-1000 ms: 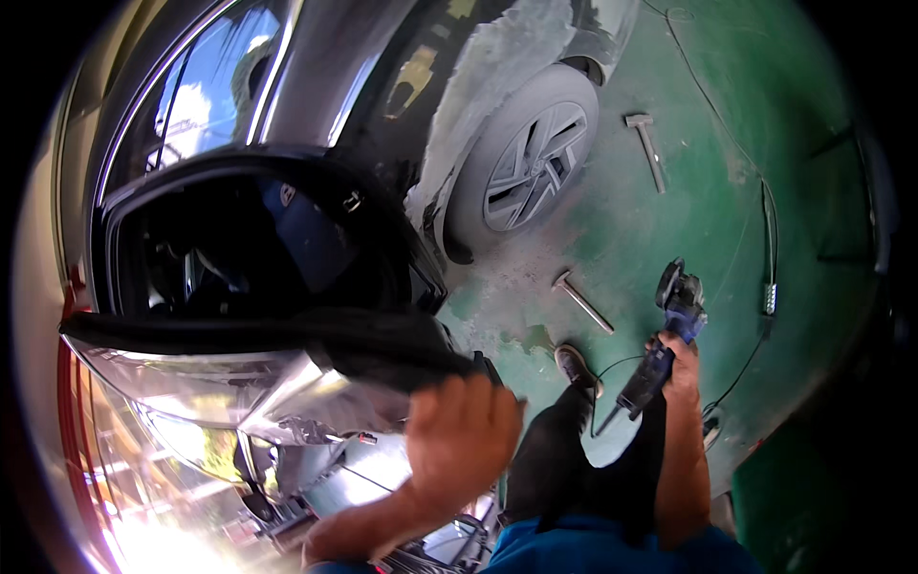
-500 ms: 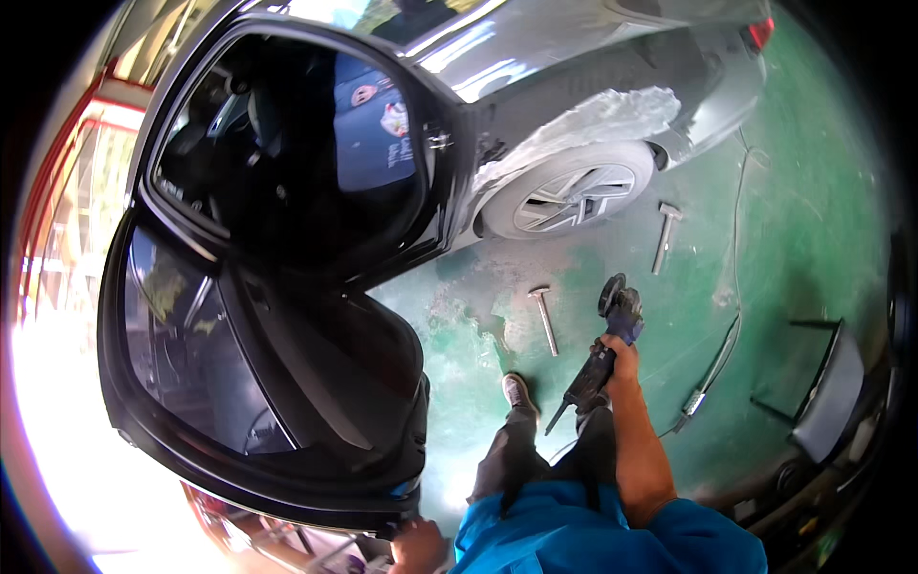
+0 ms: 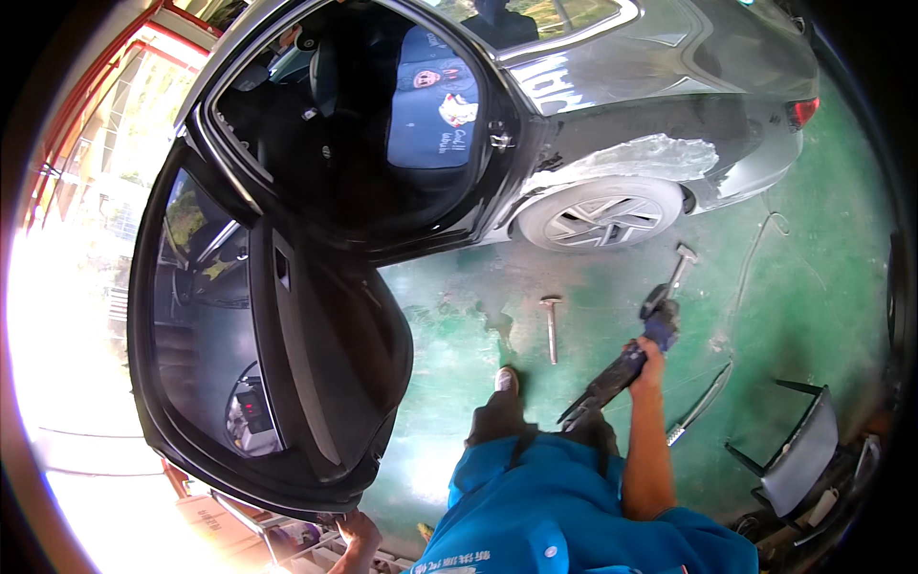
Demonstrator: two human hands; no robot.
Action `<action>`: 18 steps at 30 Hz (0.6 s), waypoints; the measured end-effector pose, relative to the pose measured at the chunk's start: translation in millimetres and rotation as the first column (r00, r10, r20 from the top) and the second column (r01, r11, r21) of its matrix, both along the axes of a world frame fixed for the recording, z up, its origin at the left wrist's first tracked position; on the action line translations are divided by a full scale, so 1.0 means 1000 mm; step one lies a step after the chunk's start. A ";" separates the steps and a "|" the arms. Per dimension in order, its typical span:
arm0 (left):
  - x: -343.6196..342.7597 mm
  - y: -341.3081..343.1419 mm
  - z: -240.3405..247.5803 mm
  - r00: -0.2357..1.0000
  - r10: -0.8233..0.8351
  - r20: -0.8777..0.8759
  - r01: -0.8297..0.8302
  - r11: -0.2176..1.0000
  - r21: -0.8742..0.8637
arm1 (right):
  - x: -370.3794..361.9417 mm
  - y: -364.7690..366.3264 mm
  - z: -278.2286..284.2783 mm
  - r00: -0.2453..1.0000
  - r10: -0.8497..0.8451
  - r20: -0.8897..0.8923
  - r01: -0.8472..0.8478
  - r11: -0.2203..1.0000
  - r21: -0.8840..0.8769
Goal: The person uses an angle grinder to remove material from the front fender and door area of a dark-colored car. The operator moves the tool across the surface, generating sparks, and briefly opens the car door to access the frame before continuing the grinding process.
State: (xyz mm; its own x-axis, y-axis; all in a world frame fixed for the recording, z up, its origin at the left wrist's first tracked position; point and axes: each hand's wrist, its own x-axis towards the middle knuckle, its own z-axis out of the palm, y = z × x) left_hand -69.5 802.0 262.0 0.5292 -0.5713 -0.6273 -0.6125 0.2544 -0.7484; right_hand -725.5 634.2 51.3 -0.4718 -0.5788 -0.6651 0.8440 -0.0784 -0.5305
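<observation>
My right hand (image 3: 649, 364) is wrapped round the body of a dark angle grinder (image 3: 609, 381), carried low in front of my legs. Its head points away from me and its tail end toward my feet. At the lower left, my left hand (image 3: 357, 532) is closed on the bottom corner of the open black car door (image 3: 335, 383); its fingertips are partly hidden. Beyond the door is the grey car (image 3: 736, 129), with a pale, rough patch (image 3: 636, 160) on the panel above its dusty wheel (image 3: 602, 216).
A hammer (image 3: 552, 330) lies on the green floor (image 3: 459, 354); another (image 3: 683, 263) lies just beyond the grinder's head. A cable or hose (image 3: 741, 277) runs along the right. A grey chair-like piece (image 3: 803, 454) stands lower right, with boxes (image 3: 215, 524) lower left.
The door stands wider open from the car, with my left hand at its corner. The grinder has shifted right, toward the farther hammer. The whole view has shifted too.
</observation>
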 end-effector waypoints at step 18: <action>-0.332 -0.603 -0.162 -0.154 -0.075 -0.985 0.050 0.995 -0.084 | 0.046 -0.122 0.058 0.788 -0.408 -0.462 0.545 0.810 0.215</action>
State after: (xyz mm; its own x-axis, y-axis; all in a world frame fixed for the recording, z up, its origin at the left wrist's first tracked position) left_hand -401.4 199.3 99.6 -0.7293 -0.5693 -0.3794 -0.6312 0.3458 0.6943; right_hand -679.1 512.2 109.0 -0.8780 0.0032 -0.4786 0.4699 -0.1844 -0.8632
